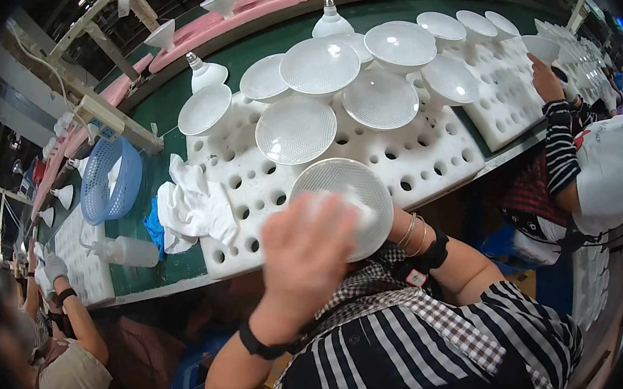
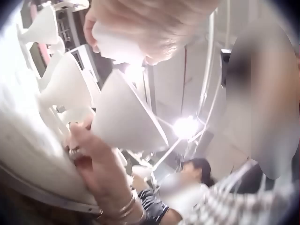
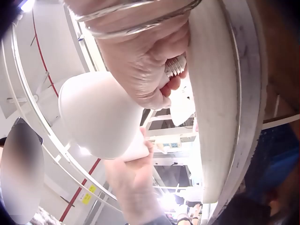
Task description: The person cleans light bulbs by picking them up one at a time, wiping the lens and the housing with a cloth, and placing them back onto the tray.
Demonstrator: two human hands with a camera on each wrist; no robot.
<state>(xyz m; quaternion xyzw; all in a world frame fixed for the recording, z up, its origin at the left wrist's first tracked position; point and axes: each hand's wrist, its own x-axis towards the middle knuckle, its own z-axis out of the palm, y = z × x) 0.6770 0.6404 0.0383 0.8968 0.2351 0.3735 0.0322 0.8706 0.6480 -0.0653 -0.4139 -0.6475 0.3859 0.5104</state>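
Note:
A white reflector lamp bulb point(image 1: 374, 226) is tilted up in front of the person, its round, finely textured face toward the head camera. The right hand point(image 3: 140, 61) grips it from behind by the neck, close to the threaded screw base point(image 3: 176, 66); in the head view the bulb hides most of that hand. Over the face is the left hand point(image 1: 306, 251), blurred in the head view. Its fingers and thumb hold a bunched white cloth point(image 2: 117, 44), which lies at the bulb's face in the right wrist view.
Several similar bulbs point(image 1: 296, 130) stand face up in a white holed foam block point(image 1: 428, 157). To the left are a crumpled white cloth point(image 1: 196, 202), a squeeze bottle point(image 1: 126, 251) and a blue basket point(image 1: 126, 182). Other people work on both sides.

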